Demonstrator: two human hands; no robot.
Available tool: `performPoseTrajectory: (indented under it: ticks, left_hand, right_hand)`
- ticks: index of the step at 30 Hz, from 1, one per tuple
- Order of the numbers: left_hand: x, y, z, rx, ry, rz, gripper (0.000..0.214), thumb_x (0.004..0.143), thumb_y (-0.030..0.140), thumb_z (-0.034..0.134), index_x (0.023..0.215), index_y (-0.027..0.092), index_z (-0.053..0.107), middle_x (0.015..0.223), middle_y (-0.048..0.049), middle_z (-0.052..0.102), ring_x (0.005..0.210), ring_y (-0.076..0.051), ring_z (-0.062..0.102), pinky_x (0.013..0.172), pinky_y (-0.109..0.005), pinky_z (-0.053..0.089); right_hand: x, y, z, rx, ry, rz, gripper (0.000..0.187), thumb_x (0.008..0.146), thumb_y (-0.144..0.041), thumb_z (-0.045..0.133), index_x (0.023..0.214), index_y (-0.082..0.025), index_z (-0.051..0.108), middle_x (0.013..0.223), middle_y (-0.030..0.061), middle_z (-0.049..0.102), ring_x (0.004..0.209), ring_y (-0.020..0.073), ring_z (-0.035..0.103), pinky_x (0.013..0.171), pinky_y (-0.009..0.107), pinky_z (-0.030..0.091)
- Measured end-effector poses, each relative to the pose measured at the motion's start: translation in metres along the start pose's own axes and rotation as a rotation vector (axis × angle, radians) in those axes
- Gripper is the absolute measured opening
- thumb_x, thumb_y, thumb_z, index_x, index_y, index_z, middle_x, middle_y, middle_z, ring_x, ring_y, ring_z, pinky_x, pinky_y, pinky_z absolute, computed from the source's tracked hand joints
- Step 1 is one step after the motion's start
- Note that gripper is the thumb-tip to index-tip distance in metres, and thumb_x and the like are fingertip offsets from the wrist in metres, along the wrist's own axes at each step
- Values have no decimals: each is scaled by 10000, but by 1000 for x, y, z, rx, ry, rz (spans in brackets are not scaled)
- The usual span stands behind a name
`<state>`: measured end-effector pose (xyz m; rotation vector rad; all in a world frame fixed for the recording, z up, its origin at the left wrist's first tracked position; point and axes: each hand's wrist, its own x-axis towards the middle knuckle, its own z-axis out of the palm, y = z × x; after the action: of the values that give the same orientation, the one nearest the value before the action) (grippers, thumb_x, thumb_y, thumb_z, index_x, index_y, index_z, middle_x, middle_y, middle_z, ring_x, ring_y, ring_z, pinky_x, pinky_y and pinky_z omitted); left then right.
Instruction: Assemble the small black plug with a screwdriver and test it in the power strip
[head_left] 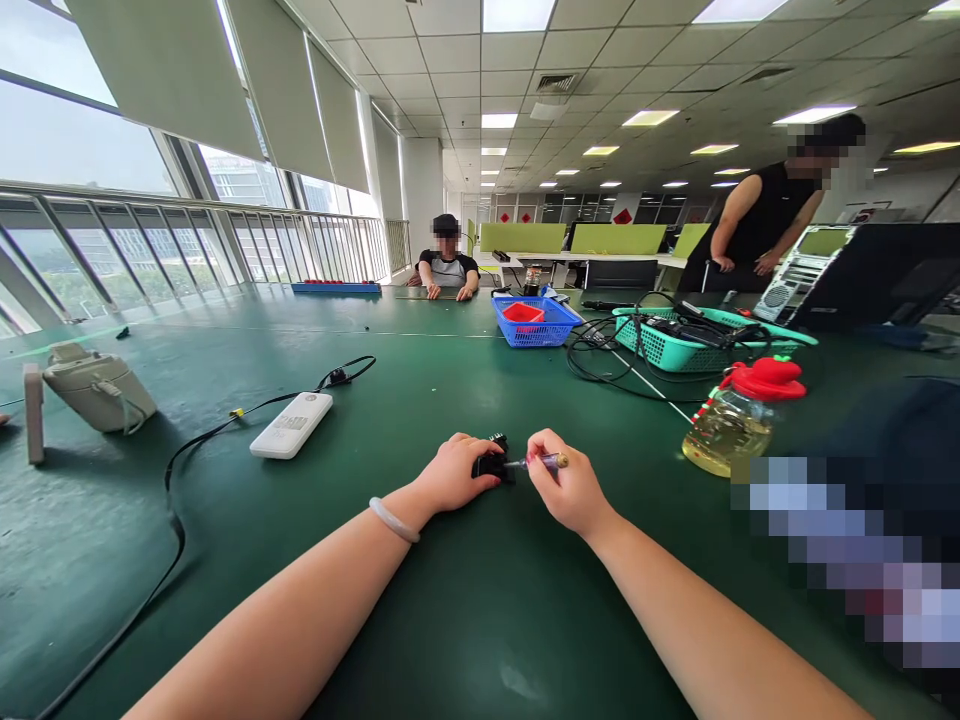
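My left hand is closed over a small black part and holds it down on the green table. Pale prongs show at the far edge of the part, and the rest is partly under my fingers. In my right hand is a small screwdriver, pinched between thumb and fingers. Its thin shaft points left and its end meets the black part; the exact contact is too small to make out. A pale bracelet circles my left wrist.
A white power bank and a black cable lie left, beyond them a beige case. Ahead are a blue basket, a teal basket with cables, and a red-lidded jar. One person sits opposite; another stands right.
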<state>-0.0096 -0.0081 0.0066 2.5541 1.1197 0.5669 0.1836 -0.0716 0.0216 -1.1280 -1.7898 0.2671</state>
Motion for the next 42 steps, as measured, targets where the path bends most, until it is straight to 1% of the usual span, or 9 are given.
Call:
performPoseTrajectory:
  ticks: [3, 5, 13, 20, 27, 30, 33, 38, 42]
  left_hand:
    - [0, 0, 0, 1, -8, -1, 422, 778, 294, 703, 1190, 252, 617, 1116, -41, 684, 1103, -266, 551, 991, -419, 443]
    - [1, 0, 0, 3, -11, -3, 421, 780, 290, 700, 1192, 258, 616, 1114, -40, 685, 1103, -267, 551, 987, -418, 446]
    - [1, 1, 0, 11, -25, -1, 425, 791, 288, 696, 1206, 253, 614, 1111, -42, 687, 1108, -260, 551, 1001, -403, 440]
    - [2, -1, 0, 22, -36, -15, 428, 794, 309, 703, 1210, 268, 610, 1129, -39, 686, 1099, -258, 552, 992, -410, 441]
    - [0, 3, -2, 112, -45, 7, 467, 801, 360, 707, 1241, 262, 587, 1144, -69, 674, 1131, -272, 526, 1007, -434, 412]
    - [0, 4, -4, 128, -57, 31, 484, 802, 381, 705, 1249, 246, 579, 1162, -81, 667, 1126, -269, 540, 1015, -424, 403]
    - [1, 5, -5, 151, -61, 42, 473, 804, 394, 704, 1238, 256, 579, 1161, -68, 670, 1105, -256, 564, 1011, -405, 409]
    - [1, 5, -4, 180, -50, 52, 483, 811, 435, 688, 1242, 248, 576, 1143, -71, 679, 1083, -258, 585, 987, -399, 427]
    - [1, 3, -3, 189, -43, 60, 491, 817, 464, 671, 1246, 246, 576, 1151, -83, 676, 1084, -266, 586, 987, -409, 426]
  right_hand:
    - [-1, 4, -3, 59, 145, 33, 86, 849, -260, 444, 767, -238, 452, 585, -56, 460, 479, 122, 407, 511, 253, 339]
    - [-1, 8, -3, 106, 185, 95, 85, 849, -266, 444, 768, -240, 447, 583, -58, 456, 475, 121, 389, 501, 255, 329]
    - [3, 31, 7, 250, 107, 315, 113, 824, -305, 427, 730, -247, 407, 540, -68, 387, 492, 131, 378, 488, 254, 293]
    - [0, 4, 1, -22, -97, 78, 113, 839, -258, 420, 737, -240, 464, 611, -36, 476, 554, 149, 447, 554, 268, 343]
    - [-4, 3, 0, 41, 137, 88, 232, 897, -315, 385, 696, -240, 473, 559, -33, 451, 507, 147, 433, 525, 264, 353]
    - [-3, 5, -1, 31, 108, 88, 234, 898, -310, 381, 693, -239, 469, 560, -33, 450, 515, 148, 436, 522, 261, 349]
    - [-2, -1, 0, -31, -9, 49, 186, 876, -277, 397, 708, -240, 467, 564, -37, 467, 509, 146, 441, 526, 262, 348]
    - [-6, -16, 1, -221, -176, -220, 122, 805, -195, 433, 692, -234, 455, 598, -13, 539, 534, 154, 442, 572, 285, 349]
    - [-8, -20, 2, -194, -99, -356, 118, 797, -164, 438, 712, -241, 467, 615, 0, 569, 561, 168, 457, 630, 307, 373]
